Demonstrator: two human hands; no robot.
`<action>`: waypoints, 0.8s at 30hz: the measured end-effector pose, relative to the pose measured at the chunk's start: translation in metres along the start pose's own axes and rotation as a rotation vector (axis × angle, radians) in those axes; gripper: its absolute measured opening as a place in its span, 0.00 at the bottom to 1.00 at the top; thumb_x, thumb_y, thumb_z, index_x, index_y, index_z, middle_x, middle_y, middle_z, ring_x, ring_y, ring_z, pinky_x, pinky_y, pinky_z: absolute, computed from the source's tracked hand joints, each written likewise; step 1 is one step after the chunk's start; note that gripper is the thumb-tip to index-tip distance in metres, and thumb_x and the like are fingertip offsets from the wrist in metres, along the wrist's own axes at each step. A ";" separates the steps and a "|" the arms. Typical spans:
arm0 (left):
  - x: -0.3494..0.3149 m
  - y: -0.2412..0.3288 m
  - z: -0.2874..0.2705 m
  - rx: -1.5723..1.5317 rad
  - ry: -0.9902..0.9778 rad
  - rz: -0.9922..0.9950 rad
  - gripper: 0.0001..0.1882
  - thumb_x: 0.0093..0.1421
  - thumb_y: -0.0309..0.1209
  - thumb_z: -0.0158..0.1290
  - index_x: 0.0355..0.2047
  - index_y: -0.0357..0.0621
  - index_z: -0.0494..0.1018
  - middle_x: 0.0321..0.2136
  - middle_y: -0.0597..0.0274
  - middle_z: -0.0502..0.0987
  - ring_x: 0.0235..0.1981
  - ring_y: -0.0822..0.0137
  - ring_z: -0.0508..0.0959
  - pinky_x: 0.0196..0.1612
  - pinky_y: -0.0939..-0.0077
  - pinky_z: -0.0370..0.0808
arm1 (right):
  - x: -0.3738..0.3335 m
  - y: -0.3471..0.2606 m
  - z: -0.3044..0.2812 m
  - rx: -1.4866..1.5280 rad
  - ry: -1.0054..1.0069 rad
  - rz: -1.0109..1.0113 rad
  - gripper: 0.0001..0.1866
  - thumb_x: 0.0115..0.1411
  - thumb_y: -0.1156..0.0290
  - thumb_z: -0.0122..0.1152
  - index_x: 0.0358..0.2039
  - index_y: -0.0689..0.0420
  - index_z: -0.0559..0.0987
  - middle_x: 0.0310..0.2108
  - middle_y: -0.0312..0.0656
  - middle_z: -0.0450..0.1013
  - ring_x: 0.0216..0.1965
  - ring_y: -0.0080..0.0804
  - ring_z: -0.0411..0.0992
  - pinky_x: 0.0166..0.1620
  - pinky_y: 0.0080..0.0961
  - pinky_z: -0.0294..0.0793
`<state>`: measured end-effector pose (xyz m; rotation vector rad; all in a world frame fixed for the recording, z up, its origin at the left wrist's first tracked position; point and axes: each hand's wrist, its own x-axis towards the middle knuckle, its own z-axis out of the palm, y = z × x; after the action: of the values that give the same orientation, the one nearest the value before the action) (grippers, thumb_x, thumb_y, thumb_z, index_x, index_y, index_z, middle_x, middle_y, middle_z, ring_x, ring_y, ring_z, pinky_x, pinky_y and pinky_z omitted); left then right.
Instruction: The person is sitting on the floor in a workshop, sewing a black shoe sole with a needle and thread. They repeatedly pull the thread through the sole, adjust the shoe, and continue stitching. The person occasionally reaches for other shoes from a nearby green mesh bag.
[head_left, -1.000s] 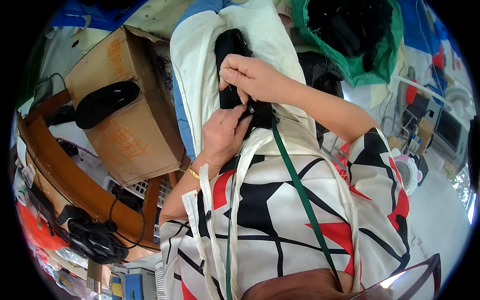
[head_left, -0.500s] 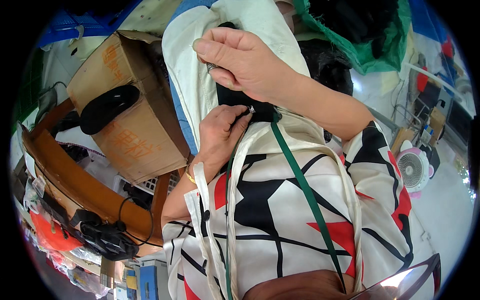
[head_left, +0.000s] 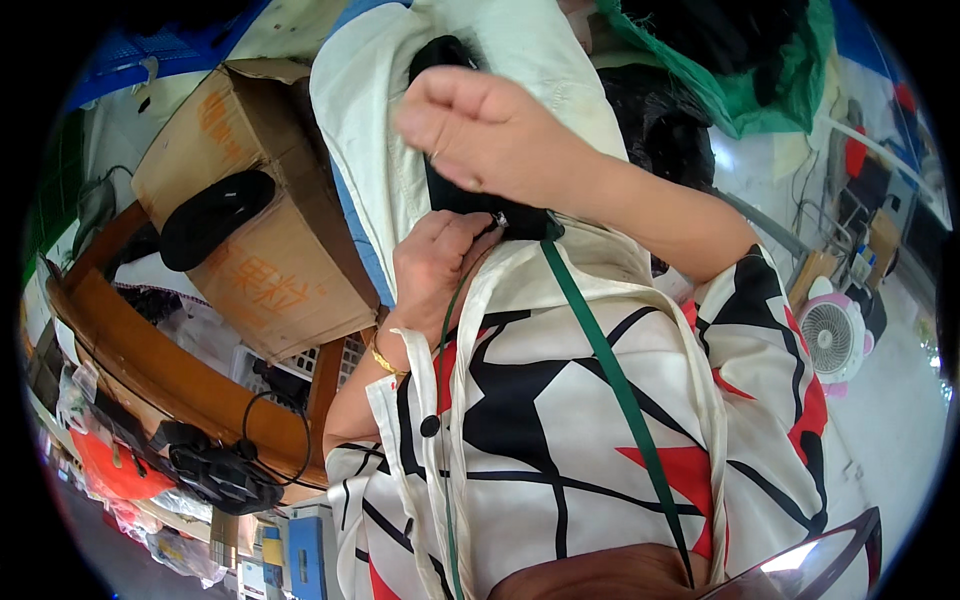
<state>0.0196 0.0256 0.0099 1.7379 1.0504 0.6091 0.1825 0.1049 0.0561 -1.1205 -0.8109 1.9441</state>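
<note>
Dark black cloth (head_left: pixel 440 180) lies across my lap, over white cloth (head_left: pixel 350 95). My left hand (head_left: pixel 435 265) is closed at the near end of the black cloth, pinching its edge. A small shiny piece (head_left: pixel 500 219) shows at those fingertips; its kind cannot be made out. Above the cloth and apart from it, my right hand (head_left: pixel 490 130) is raised with thumb and fingers curled together in a pinch. It is slightly smeared by motion, and anything between its fingertips is too small to see. A green strap (head_left: pixel 605 355) runs down my front.
A cardboard box (head_left: pixel 280 260) stands at the left, with a black rounded item (head_left: pixel 217 220) against it. Beside it curves a brown wooden frame (head_left: pixel 170 335). A green sack (head_left: pixel 740 115) of black material and a black plastic bag (head_left: pixel 655 130) sit far right. At right is a small fan (head_left: pixel 832 338).
My right hand has shifted slightly and turned at the wrist, still pinched above the cloth. My left hand keeps its hold on the black cloth, nearly in place.
</note>
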 end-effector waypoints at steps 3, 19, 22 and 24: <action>0.001 -0.005 0.005 -0.032 -0.002 0.007 0.08 0.55 0.22 0.62 0.35 0.41 0.78 0.29 0.56 0.78 0.32 0.55 0.79 0.34 0.66 0.76 | -0.001 -0.007 0.015 0.025 -0.012 0.032 0.10 0.70 0.64 0.54 0.36 0.57 0.75 0.22 0.25 0.62 0.19 0.10 0.54 0.21 0.12 0.53; 0.001 -0.002 -0.001 -0.051 0.032 -0.005 0.05 0.54 0.23 0.62 0.32 0.39 0.78 0.23 0.56 0.75 0.26 0.55 0.75 0.29 0.66 0.72 | -0.031 0.003 -0.062 -0.509 -0.112 0.009 0.08 0.65 0.71 0.55 0.43 0.58 0.73 0.24 0.35 0.73 0.25 0.19 0.71 0.31 0.18 0.72; 0.001 -0.001 -0.002 -0.058 0.020 -0.038 0.05 0.54 0.23 0.62 0.32 0.39 0.78 0.23 0.56 0.74 0.26 0.56 0.75 0.30 0.66 0.72 | -0.049 0.002 -0.064 -0.623 -0.155 0.063 0.11 0.66 0.72 0.55 0.47 0.60 0.72 0.26 0.35 0.74 0.29 0.20 0.74 0.37 0.19 0.74; 0.000 -0.002 -0.003 -0.066 0.009 -0.067 0.05 0.55 0.24 0.62 0.33 0.39 0.79 0.23 0.56 0.74 0.26 0.57 0.74 0.30 0.67 0.71 | -0.056 0.003 -0.063 -0.723 -0.155 0.060 0.11 0.65 0.72 0.56 0.46 0.62 0.73 0.27 0.37 0.75 0.30 0.21 0.75 0.38 0.20 0.75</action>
<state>0.0168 0.0273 0.0090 1.6373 1.0786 0.6028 0.2572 0.0661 0.0513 -1.4108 -1.6639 1.8400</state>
